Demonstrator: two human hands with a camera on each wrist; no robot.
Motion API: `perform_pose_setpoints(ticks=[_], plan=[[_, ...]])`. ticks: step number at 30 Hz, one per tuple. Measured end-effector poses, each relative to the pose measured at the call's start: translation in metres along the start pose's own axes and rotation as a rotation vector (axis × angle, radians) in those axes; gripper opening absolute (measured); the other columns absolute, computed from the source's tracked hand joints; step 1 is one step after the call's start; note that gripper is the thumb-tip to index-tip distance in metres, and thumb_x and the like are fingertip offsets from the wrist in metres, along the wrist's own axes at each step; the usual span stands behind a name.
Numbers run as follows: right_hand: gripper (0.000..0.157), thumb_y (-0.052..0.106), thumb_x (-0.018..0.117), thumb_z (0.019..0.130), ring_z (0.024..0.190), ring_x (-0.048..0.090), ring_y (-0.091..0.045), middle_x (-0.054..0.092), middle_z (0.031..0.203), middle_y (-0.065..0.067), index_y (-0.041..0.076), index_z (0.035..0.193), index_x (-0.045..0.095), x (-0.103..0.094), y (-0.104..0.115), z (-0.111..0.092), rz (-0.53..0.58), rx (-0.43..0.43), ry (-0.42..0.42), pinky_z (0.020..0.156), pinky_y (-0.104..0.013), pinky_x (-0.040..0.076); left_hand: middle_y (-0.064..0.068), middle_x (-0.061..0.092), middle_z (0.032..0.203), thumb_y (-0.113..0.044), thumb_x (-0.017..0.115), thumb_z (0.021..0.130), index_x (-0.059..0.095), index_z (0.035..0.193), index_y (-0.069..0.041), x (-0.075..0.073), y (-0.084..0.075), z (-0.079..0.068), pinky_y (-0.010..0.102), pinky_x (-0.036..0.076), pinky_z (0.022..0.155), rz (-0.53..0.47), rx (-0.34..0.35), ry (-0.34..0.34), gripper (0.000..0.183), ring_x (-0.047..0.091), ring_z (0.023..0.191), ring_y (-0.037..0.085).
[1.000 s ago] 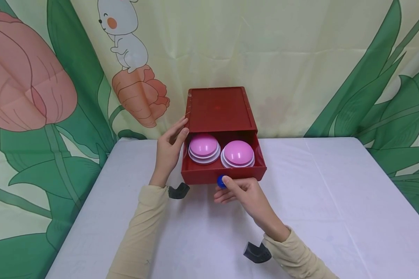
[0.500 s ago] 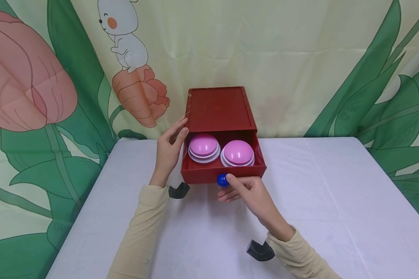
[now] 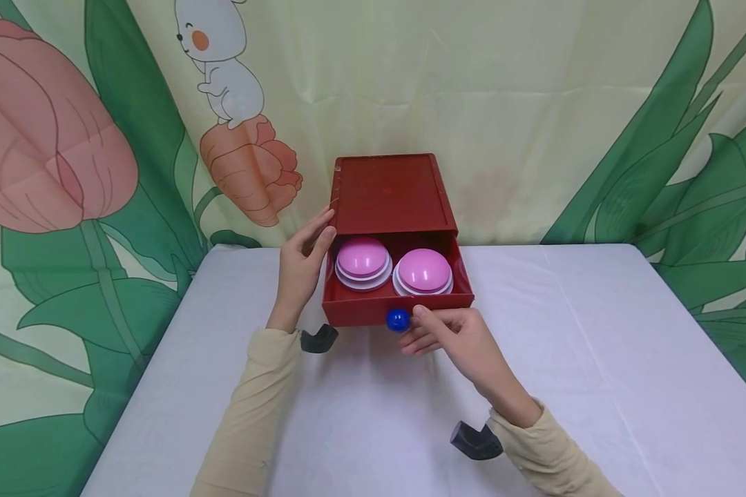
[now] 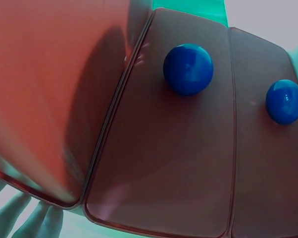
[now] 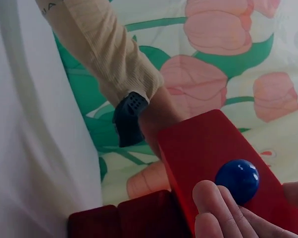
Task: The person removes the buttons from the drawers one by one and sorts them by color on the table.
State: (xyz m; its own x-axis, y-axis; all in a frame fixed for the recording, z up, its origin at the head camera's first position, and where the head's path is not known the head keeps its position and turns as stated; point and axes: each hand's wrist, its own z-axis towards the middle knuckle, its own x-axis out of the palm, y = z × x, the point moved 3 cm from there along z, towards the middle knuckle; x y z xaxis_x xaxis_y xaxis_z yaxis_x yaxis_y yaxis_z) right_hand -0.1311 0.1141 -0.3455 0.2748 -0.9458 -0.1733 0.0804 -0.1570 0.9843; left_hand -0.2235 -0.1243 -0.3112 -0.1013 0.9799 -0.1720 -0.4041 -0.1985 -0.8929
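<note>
A red drawer cabinet [image 3: 385, 197] stands at the back of the table with its top drawer [image 3: 360, 314] pulled out. Inside sit two glossy pink domes with white rims, a left one [image 3: 362, 258] and a right one [image 3: 424, 270]. My left hand [image 3: 301, 266] rests against the cabinet's left side, fingers extended. Just right of the drawer's round blue knob [image 3: 398, 319] is my right hand [image 3: 456, 338], thumb and fingers apart and holding nothing. In the right wrist view its fingers [image 5: 216, 206] overlap the lower edge of the knob.
Below the open drawer, the left wrist view shows two closed drawer fronts with their own blue knobs, one [image 4: 188, 69] nearer and one [image 4: 284, 101] farther. A white cloth covers the table [image 3: 566, 345]. A printed curtain [image 3: 503, 124] hangs right behind the cabinet.
My right hand has let go of the blue knob and shifted to the right of it. The left hand and the pulled-out drawer look almost unmoved.
</note>
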Motion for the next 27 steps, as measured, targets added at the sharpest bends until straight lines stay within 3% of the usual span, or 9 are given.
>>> perform_pose_setpoints(ticks=[4,27], plan=[[0.038,0.034,0.056,0.102,0.078,0.076,-0.026,0.076,0.087,-0.012,0.0,0.104,0.073,-0.006,0.005,-0.003,0.0,-0.017,-0.024,0.08,-0.034,0.061,0.01,0.051,0.149,-0.014,0.058,0.101,0.056,0.14,-0.003,0.0,-0.006,-0.002,0.037,0.046,0.108,0.007,0.002,0.005,0.041,0.051,0.136,0.022],[0.027,0.024,0.062,0.099,0.087,0.074,-0.026,0.076,0.101,-0.008,0.004,0.116,0.07,-0.03,0.059,-0.013,-0.069,-0.199,-0.113,0.08,-0.037,0.06,0.009,0.05,0.15,-0.017,0.058,0.101,0.055,0.141,-0.004,-0.001,-0.006,-0.002,0.037,0.045,0.108,0.008,-0.017,0.011,0.042,0.051,0.136,0.021]])
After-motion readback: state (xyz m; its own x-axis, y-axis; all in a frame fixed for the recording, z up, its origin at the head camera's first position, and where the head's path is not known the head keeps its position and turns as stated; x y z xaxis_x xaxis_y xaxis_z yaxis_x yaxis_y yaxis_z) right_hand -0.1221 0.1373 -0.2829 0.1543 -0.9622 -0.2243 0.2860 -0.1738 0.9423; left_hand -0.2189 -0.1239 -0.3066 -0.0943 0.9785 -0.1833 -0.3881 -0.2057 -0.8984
